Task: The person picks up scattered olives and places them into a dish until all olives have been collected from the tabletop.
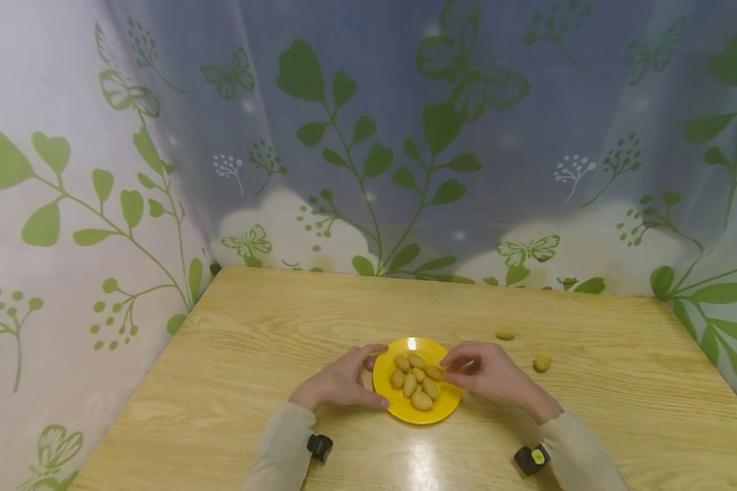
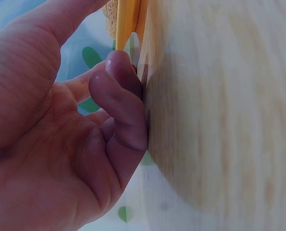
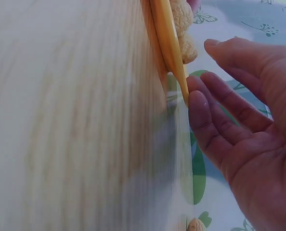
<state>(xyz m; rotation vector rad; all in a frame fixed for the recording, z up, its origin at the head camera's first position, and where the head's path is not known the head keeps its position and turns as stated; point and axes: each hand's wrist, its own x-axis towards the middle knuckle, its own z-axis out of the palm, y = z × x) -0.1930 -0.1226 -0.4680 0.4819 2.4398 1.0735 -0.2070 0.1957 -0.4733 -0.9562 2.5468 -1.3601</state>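
Observation:
A yellow plate [image 1: 445, 404] holds several tan, wrinkled walnuts [image 1: 410, 386] in their shells. My left hand [image 1: 342, 379] grips the plate's left side, thumb at the near rim and forefinger at the far rim. In the left wrist view, its lower fingers curl close to the tabletop beside the plate's edge. Over the right rim is my right hand [image 1: 488, 372], thumb and forefinger close to the rightmost walnut [image 1: 434, 372]. The right wrist view shows that thumb apart from the other fingers, whose tips are right at the rim.
Two loose walnuts lie on the wooden table [image 1: 270, 327]: one walnut [image 1: 505, 334] behind my right hand, another walnut [image 1: 542, 363] farther right. A curtain [image 1: 368, 136] with green leaves and butterflies hangs behind the table and along its left side.

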